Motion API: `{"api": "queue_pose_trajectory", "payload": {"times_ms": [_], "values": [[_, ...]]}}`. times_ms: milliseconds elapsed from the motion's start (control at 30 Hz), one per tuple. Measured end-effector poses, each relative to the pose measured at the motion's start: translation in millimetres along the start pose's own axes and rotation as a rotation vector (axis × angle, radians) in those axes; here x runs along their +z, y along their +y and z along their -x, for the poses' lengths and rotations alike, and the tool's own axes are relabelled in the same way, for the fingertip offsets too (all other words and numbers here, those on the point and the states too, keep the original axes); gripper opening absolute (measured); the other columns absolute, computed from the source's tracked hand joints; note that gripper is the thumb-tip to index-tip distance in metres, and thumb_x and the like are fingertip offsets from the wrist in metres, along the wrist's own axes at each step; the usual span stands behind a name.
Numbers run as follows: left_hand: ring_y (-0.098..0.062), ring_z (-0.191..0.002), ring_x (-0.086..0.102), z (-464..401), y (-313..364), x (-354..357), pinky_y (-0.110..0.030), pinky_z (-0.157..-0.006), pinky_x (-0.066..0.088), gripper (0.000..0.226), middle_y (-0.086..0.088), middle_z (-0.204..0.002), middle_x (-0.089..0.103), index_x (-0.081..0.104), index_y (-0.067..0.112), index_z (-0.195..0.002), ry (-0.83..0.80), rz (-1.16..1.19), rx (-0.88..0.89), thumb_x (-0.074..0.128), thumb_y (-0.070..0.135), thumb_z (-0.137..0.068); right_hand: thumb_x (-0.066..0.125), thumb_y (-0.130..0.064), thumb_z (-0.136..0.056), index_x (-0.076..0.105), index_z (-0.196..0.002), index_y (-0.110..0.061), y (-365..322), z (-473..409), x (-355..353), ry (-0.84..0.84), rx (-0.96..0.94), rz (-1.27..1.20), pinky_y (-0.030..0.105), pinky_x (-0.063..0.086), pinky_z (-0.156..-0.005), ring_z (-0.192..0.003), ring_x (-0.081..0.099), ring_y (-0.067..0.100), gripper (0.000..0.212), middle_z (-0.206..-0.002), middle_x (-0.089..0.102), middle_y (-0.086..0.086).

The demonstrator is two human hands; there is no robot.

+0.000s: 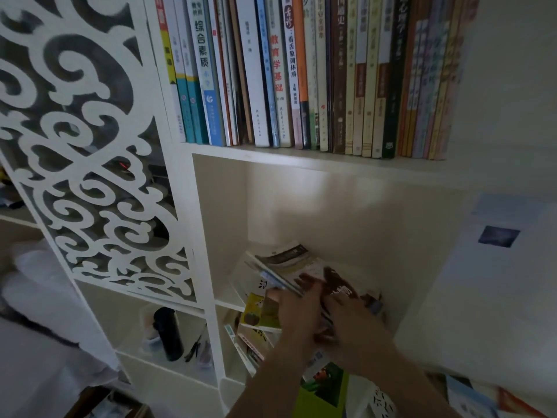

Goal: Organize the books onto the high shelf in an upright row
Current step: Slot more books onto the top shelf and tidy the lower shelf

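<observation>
Nearest you, your left hand [297,309] and right hand [351,319] reach into the lower cubby [376,224], fingers curled around a loose stack of books [289,263] lying tilted there; the exact grip is blurred. So that stack is left to move. Farther up, the high shelf [271,152] already carries a full-looking upright row of books [301,70].

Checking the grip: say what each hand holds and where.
Left hand grips thin books at their near edge; right hand rests on the brown book, grip unclear.
</observation>
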State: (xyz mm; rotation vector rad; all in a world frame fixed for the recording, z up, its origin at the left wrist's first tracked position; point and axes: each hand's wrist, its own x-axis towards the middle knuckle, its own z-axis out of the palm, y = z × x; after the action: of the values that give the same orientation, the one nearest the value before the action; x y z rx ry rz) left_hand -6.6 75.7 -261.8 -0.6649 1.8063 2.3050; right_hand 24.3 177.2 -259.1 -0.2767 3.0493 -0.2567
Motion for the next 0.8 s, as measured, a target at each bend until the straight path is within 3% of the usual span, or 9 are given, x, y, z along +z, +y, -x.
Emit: {"api": "queue_pose_trajectory", "payload": {"times_ms": [100,167,233,333,467,633,700,733,800], "values": [[-0.027,-0.083,0.064,0.0,-8.8,-16.8,-0.037,-0.065,0.055,0.051,-0.018,-0.108,0.058,0.028,0.012,-0.126,0.055,-0.019,0.071,0.067,0.006,-0.094,0.071,-0.058,-0.082,0.045,-0.143,-0.038,11.8,5.0,-10.6,-0.133,0.027,-0.444,0.038,0.046,-0.109,-0.129,0.051,0.012,0.069,-0.139,0.052,-0.014],[-0.037,-0.093,0.070,9.1,-7.3,-35.7,-0.045,-0.071,0.062,0.057,-0.024,-0.119,0.061,0.034,0.009,-0.136,0.003,0.120,0.052,0.070,0.004,-0.093,0.070,-0.038,-0.092,0.057,-0.136,-0.039,23.3,13.1,-24.5,0.052,0.077,-0.732,0.037,0.048,-0.107,-0.126,0.057,0.012,0.046,-0.136,0.059,-0.012],[-0.040,-0.095,0.074,31.3,1.2,-61.2,-0.052,-0.080,0.063,0.060,-0.021,-0.117,0.071,0.044,0.013,-0.141,-0.051,0.196,0.038,0.074,0.003,-0.090,0.060,-0.041,-0.099,0.062,-0.130,-0.036,28.8,20.8,-40.6,0.229,0.146,-0.749,0.030,0.046,-0.104,-0.125,0.056,0.013,0.032,-0.135,0.059,-0.010],[-0.043,-0.090,0.076,75.4,23.6,-98.0,-0.055,-0.084,0.061,0.048,-0.020,-0.105,0.077,0.062,0.011,-0.130,-0.166,0.234,0.061,0.073,-0.002,-0.085,0.063,-0.063,-0.085,0.051,-0.140,-0.028,6.9,37.2,-63.9,0.127,0.288,-0.829,0.030,0.046,-0.098,-0.118,0.059,0.016,0.066,-0.133,0.059,-0.005],[-0.038,-0.081,0.077,137.5,57.7,-126.4,-0.042,-0.071,0.062,0.053,-0.022,-0.097,0.078,0.071,0.004,-0.117,-0.245,0.237,0.198,0.072,-0.005,-0.064,0.075,-0.042,-0.076,0.065,-0.125,-0.008,-23.4,79.0,-89.9,-0.220,0.221,-1.466,0.041,0.060,-0.083,-0.094,0.075,0.036,0.061,-0.107,0.076,0.020],[-0.026,-0.061,0.075,199.5,99.8,-123.4,-0.026,-0.045,0.057,0.061,-0.019,-0.082,0.078,0.080,0.002,-0.088,-0.287,0.169,0.461,0.086,0.000,-0.027,0.055,-0.006,-0.099,0.070,-0.102,0.002,-41.7,133.9,-118.2,0.040,-0.004,-1.521,0.010,0.042,-0.037,-0.034,0.058,0.000,0.018,-0.052,0.067,0.016],[-0.026,-0.060,0.075,222.0,113.5,-104.1,-0.026,-0.044,0.056,0.058,-0.021,-0.084,0.077,0.079,0.003,-0.088,-0.344,0.143,0.556,0.082,-0.001,-0.031,0.058,-0.008,-0.097,0.076,-0.058,-0.007,-27.6,153.9,-139.1,0.134,-0.070,-1.520,0.015,0.047,-0.038,-0.039,0.064,0.008,0.043,-0.064,0.071,0.020],[-0.027,-0.060,0.075,231.0,119.8,-91.8,-0.027,-0.044,0.056,0.056,-0.021,-0.085,0.077,0.077,0.003,-0.094,-0.387,0.139,0.608,0.079,-0.002,-0.039,0.063,-0.014,-0.093,0.076,-0.055,-0.006,-17.5,162.2,-150.4,0.180,-0.066,-1.550,0.019,0.053,-0.046,-0.050,0.071,0.015,0.041,-0.068,0.073,0.021],[-0.025,-0.062,0.075,247.8,135.7,-56.4,-0.027,-0.047,0.057,0.048,-0.016,-0.085,0.078,0.074,0.008,-0.102,-0.438,0.136,0.719,0.071,-0.002,-0.055,0.075,-0.026,-0.075,0.081,-0.085,-0.004,1.7,180.9,-191.2,0.335,-0.091,-1.559,0.033,0.062,-0.065,-0.074,0.077,0.030,0.025,-0.087,0.076,0.023]]}}
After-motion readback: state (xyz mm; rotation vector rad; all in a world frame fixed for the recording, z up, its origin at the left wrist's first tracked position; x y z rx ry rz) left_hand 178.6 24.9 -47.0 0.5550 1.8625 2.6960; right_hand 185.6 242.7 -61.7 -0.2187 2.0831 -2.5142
